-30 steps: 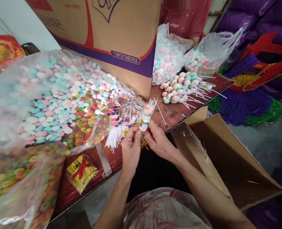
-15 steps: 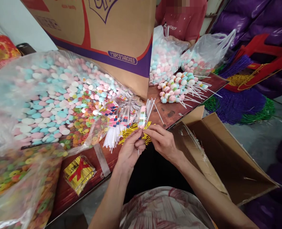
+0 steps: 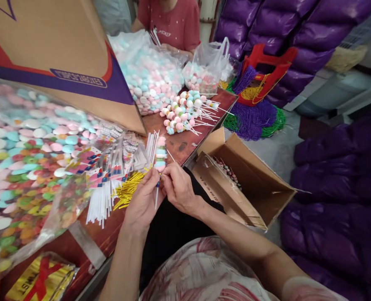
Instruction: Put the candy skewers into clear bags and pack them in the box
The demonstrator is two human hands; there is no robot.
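My left hand (image 3: 143,202) is closed round the bottom of a candy skewer (image 3: 160,154), a stack of pink, white, blue and green sweets in a clear wrapper, held upright. Its white stick (image 3: 157,197) pokes out below my fingers. My right hand (image 3: 179,187) pinches a gold twist tie (image 3: 160,174) at the neck of the wrapper, just under the lowest sweet; the fingertips partly cover it. Left of my hands lie loose gold twist ties (image 3: 127,190) and printed wrappers with white sticks (image 3: 100,202). More bare white sticks (image 3: 152,144) stand behind the skewer.
A big bag of sweets (image 3: 31,133) spreads over the left of the table. Finished-looking candy skewers (image 3: 185,113) are heaped near the far edge. An open carton (image 3: 251,184) holding skewers stands on the right. A tall printed box (image 3: 62,54) and a person in a red shirt (image 3: 172,25) are beyond.
The view has swung to the right, showing more of the carton and purple sacks. Both hands stay together at the skewer's base, and the gold tie there now shows.
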